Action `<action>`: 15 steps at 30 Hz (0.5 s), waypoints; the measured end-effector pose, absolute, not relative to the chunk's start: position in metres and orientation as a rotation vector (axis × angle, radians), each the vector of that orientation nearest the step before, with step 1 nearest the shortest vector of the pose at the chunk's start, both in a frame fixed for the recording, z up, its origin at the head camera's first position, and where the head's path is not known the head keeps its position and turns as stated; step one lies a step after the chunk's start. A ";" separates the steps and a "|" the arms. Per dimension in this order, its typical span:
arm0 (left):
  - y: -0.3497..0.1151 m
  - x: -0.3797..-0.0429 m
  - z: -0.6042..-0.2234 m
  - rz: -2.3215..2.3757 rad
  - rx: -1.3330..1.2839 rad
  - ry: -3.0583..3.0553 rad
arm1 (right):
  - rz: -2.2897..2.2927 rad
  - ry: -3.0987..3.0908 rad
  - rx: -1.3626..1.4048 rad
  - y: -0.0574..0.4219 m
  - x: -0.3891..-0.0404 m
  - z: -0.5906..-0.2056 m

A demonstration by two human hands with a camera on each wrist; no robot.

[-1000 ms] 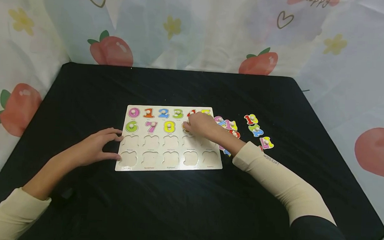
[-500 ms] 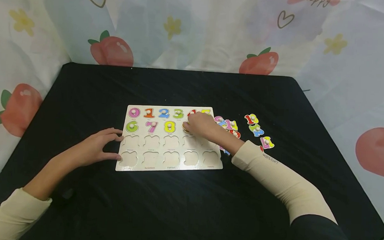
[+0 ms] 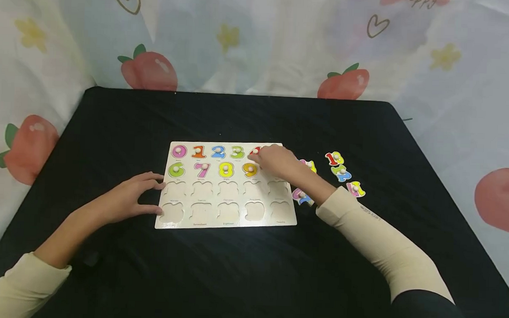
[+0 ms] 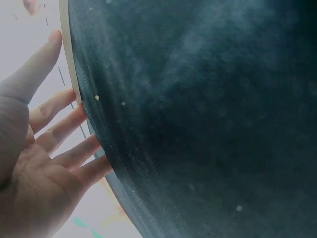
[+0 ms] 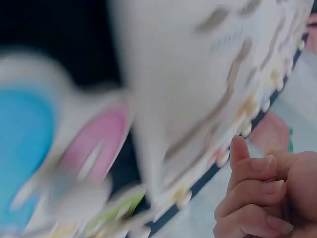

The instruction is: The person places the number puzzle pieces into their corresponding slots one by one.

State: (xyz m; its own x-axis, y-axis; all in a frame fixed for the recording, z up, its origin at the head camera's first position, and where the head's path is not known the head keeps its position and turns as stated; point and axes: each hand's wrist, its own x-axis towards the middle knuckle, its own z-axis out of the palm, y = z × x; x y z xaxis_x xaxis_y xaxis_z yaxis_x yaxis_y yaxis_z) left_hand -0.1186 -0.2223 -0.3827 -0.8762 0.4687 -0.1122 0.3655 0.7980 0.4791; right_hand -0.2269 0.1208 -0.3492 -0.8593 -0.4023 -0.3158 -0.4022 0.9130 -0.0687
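Observation:
A pale wooden number puzzle board (image 3: 227,225) lies on the black-covered table. Coloured knobbed digits fill its two upper rows, with the orange 9 (image 3: 250,170) seated in its recess. My left hand (image 3: 128,199) is at the board's left side, thumb and fingertips right at the edge; in the left wrist view its fingers stretch toward the board edge (image 4: 71,59). Above the board's upper right, my right hand (image 3: 275,160) hovers by the red 4 (image 3: 255,151), covering the 5. The right wrist view shows its fingers (image 5: 252,191) loosely bent, holding nothing visible.
Loose two-digit pieces lie right of the board: a blue-and-pink one (image 3: 302,196), a red-and-yellow one (image 3: 334,158), a green-and-blue one (image 3: 341,173) and a pink-and-yellow one (image 3: 356,188). The right forearm hides others. The lower two rows hold bare recesses.
My right hand has moved off the 9 toward the upper right, so the 9 now shows whole in its recess. My left hand keeps its place at the board's edge.

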 end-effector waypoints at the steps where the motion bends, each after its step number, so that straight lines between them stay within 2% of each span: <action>1: -0.222 -0.118 -0.384 0.665 0.647 2.763 | 0.005 2.761 -0.593 0.127 -0.227 -0.346; 4: -0.221 -0.117 -0.384 0.665 0.646 2.765 | -0.096 2.802 -0.488 0.147 -0.227 -0.339; 15: -0.222 -0.120 -0.383 0.665 0.670 2.758 | -0.153 2.752 -0.449 0.239 -0.226 -0.304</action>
